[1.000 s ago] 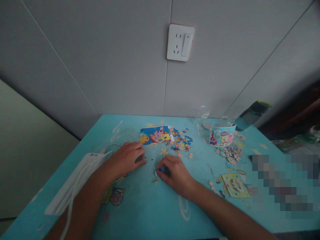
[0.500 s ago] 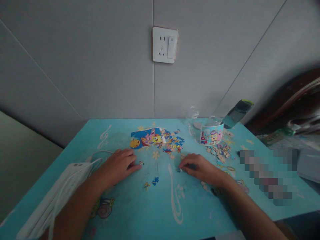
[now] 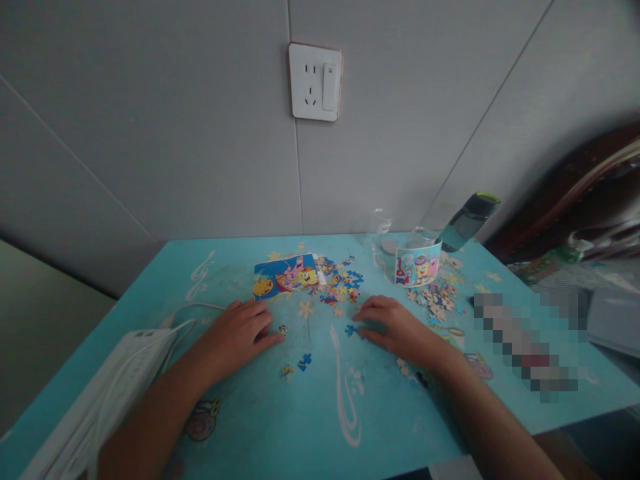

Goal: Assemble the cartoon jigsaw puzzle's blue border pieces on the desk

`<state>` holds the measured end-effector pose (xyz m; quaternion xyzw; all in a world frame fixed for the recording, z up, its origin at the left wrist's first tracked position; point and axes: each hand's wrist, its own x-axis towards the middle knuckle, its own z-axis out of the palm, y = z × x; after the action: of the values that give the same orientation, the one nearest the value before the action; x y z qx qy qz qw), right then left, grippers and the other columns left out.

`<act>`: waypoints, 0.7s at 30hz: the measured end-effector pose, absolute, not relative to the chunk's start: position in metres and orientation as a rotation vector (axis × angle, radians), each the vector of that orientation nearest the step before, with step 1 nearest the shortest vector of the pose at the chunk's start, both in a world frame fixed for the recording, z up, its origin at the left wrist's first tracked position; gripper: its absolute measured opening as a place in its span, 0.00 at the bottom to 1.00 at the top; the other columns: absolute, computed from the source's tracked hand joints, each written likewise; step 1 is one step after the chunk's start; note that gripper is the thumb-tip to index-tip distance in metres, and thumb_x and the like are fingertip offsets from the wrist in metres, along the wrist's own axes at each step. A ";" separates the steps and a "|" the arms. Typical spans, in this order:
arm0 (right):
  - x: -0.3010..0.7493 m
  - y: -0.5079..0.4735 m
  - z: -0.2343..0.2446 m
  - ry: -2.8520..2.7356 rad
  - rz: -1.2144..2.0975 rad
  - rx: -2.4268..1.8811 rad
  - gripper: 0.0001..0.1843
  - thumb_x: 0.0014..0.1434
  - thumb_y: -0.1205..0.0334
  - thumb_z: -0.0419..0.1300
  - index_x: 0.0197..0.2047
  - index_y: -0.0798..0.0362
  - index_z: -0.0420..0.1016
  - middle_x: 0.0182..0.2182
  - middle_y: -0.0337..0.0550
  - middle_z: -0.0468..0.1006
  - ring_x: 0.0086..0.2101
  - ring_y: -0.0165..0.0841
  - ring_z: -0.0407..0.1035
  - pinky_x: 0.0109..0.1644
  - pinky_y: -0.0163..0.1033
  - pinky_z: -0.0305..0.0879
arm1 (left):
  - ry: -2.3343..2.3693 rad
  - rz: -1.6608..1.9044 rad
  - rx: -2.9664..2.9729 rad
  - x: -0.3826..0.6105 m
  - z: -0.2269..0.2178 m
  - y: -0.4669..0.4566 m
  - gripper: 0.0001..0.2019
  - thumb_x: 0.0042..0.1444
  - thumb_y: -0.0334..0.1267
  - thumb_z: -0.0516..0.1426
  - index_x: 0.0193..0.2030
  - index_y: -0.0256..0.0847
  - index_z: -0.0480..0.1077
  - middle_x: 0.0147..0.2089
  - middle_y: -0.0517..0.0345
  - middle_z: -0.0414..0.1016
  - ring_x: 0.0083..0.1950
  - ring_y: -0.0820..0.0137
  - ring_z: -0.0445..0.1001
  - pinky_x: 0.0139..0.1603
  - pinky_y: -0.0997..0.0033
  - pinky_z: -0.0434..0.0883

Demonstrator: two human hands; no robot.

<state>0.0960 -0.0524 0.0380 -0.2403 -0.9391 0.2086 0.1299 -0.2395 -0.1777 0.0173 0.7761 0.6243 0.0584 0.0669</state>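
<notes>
My left hand (image 3: 243, 333) rests on the blue table cover with its thumb apart from the fingers, holding nothing. Just off its thumb tip lies a small jigsaw piece (image 3: 283, 329). My right hand (image 3: 393, 325) has thumb and fingers parted. A blue jigsaw piece (image 3: 351, 330) lies on the cover right at its fingertips, seemingly not gripped. Between the hands and nearer me are another blue piece (image 3: 305, 361) and a yellowish piece (image 3: 287, 372). Behind them a picture card (image 3: 285, 275) with cartoon figures lies beside a heap of colourful jigsaw pieces (image 3: 344, 283).
A cartoon-printed band (image 3: 417, 263) stands at the back right, with a second heap of pieces (image 3: 437, 303) before it. A dark bottle (image 3: 470, 220) leans behind. A white power strip (image 3: 135, 373) with cables runs along the left. The wall bears a socket (image 3: 316, 83).
My right thumb and fingers have spread apart, and the blue piece beside them now shows more fully. My left hand stays put. The whole view has shifted slightly.
</notes>
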 end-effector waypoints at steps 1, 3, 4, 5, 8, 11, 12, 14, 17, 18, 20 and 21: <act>0.091 -0.056 0.035 -2.712 0.555 -0.718 0.12 0.65 0.58 0.62 0.51 0.48 0.79 0.47 0.46 0.78 0.49 0.39 0.71 0.56 0.45 0.65 | 1.880 0.182 2.339 -0.238 0.017 -0.178 0.20 0.66 0.55 0.53 0.31 0.42 0.68 0.37 0.57 0.69 0.41 0.63 0.68 0.44 0.61 0.60; 0.078 -0.063 0.030 -2.691 0.471 -0.750 0.14 0.66 0.57 0.60 0.53 0.48 0.78 0.47 0.47 0.77 0.50 0.40 0.70 0.57 0.46 0.65 | 1.881 0.187 2.333 -0.236 0.017 -0.178 0.19 0.66 0.55 0.54 0.32 0.42 0.68 0.38 0.57 0.69 0.41 0.63 0.68 0.44 0.61 0.60; 0.072 -0.066 0.026 -2.688 0.432 -0.769 0.14 0.67 0.57 0.59 0.54 0.48 0.78 0.47 0.48 0.77 0.50 0.41 0.70 0.57 0.47 0.65 | 1.882 0.184 2.327 -0.235 0.018 -0.179 0.19 0.65 0.55 0.54 0.32 0.42 0.69 0.38 0.57 0.69 0.41 0.63 0.68 0.44 0.61 0.60; 0.067 -0.068 0.023 -2.679 0.395 -0.794 0.15 0.67 0.57 0.59 0.54 0.49 0.78 0.47 0.49 0.77 0.50 0.41 0.70 0.57 0.48 0.66 | 1.884 0.179 2.320 -0.235 0.018 -0.179 0.19 0.65 0.55 0.54 0.32 0.42 0.69 0.38 0.57 0.69 0.41 0.63 0.68 0.44 0.61 0.60; 0.058 -0.069 0.017 -2.636 0.334 -0.875 0.14 0.67 0.56 0.59 0.51 0.49 0.79 0.47 0.51 0.77 0.50 0.42 0.70 0.55 0.48 0.67 | 1.887 0.169 2.303 -0.233 0.022 -0.181 0.19 0.63 0.56 0.56 0.31 0.42 0.68 0.37 0.58 0.69 0.41 0.63 0.67 0.43 0.61 0.60; 0.058 -0.067 0.015 -2.603 0.331 -0.899 0.11 0.67 0.56 0.59 0.47 0.48 0.81 0.45 0.48 0.77 0.48 0.40 0.71 0.54 0.45 0.68 | 1.862 0.187 2.303 -0.232 0.025 -0.182 0.19 0.60 0.57 0.59 0.31 0.42 0.67 0.36 0.58 0.69 0.40 0.63 0.67 0.43 0.61 0.59; 0.059 -0.067 0.015 -2.603 0.326 -0.890 0.10 0.67 0.57 0.59 0.46 0.48 0.81 0.44 0.48 0.78 0.47 0.39 0.71 0.54 0.44 0.68 | 1.852 0.196 2.305 -0.232 0.025 -0.182 0.19 0.59 0.57 0.60 0.30 0.42 0.67 0.36 0.59 0.69 0.40 0.63 0.67 0.43 0.61 0.59; 0.060 -0.067 0.016 -2.623 0.306 -0.853 0.10 0.68 0.58 0.58 0.45 0.49 0.81 0.42 0.47 0.78 0.46 0.38 0.72 0.53 0.44 0.67 | 1.834 0.208 2.314 -0.233 0.025 -0.183 0.19 0.59 0.56 0.60 0.30 0.42 0.67 0.36 0.59 0.69 0.40 0.63 0.67 0.43 0.61 0.59; 0.063 -0.067 0.021 -2.642 0.311 -0.821 0.12 0.70 0.60 0.55 0.44 0.51 0.80 0.40 0.47 0.80 0.44 0.37 0.72 0.53 0.44 0.66 | 1.811 0.214 2.339 -0.234 0.024 -0.183 0.19 0.61 0.56 0.59 0.30 0.42 0.68 0.35 0.59 0.69 0.40 0.63 0.67 0.44 0.61 0.60; 0.067 -0.065 0.023 -2.627 0.339 -0.830 0.13 0.71 0.61 0.54 0.44 0.52 0.79 0.40 0.47 0.80 0.43 0.37 0.73 0.53 0.43 0.66 | 1.804 0.214 2.350 -0.234 0.024 -0.183 0.19 0.61 0.56 0.58 0.30 0.42 0.68 0.35 0.59 0.69 0.40 0.64 0.67 0.44 0.61 0.60; 0.077 -0.057 0.027 -2.553 0.430 -0.886 0.13 0.71 0.60 0.53 0.43 0.54 0.79 0.39 0.47 0.81 0.42 0.36 0.73 0.51 0.43 0.66 | 1.790 0.207 2.374 -0.234 0.025 -0.184 0.20 0.63 0.56 0.56 0.30 0.42 0.68 0.35 0.59 0.69 0.39 0.64 0.68 0.44 0.61 0.61; 0.085 -0.052 0.029 -2.502 0.486 -0.922 0.13 0.71 0.60 0.53 0.43 0.54 0.78 0.39 0.47 0.81 0.41 0.36 0.73 0.50 0.42 0.66 | 1.787 0.199 2.386 -0.233 0.026 -0.184 0.20 0.65 0.56 0.55 0.30 0.42 0.68 0.35 0.58 0.69 0.39 0.64 0.68 0.44 0.61 0.61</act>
<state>0.0847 -0.0519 0.0288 -0.3321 -0.9018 0.1751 0.2140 -0.2331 -0.1836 0.0263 0.7962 0.5964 0.0665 0.0767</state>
